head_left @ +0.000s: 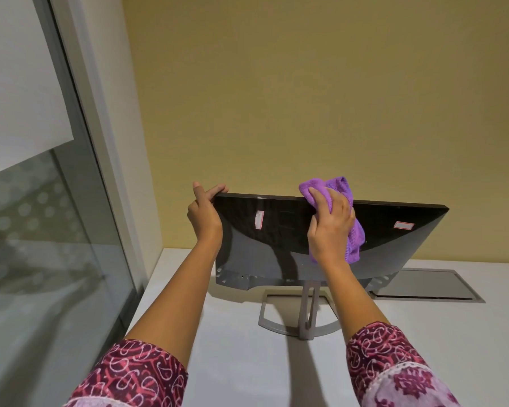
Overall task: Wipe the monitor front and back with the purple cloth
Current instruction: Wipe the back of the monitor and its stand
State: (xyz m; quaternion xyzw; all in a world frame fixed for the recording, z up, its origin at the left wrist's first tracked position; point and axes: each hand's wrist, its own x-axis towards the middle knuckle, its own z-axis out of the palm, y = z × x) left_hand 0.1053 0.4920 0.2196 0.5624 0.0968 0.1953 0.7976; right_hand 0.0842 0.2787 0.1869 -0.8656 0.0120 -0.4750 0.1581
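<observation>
Two outstretched arms reach the monitor [276,245] on the white tabletop [218,362]: left hand [204,216] fingers grip its top corner, right hand [329,227] fingers press the purple cloth [353,236] against its upper edge.

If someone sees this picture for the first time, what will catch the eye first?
First, the bright purple cloth, pressed by the right hand over the top edge of the dark monitor at the centre. Then the left hand, gripping the monitor's upper left corner above the white desk.

Monitor [276,230] front hidden; both sleeves [135,374] cut off below
</observation>
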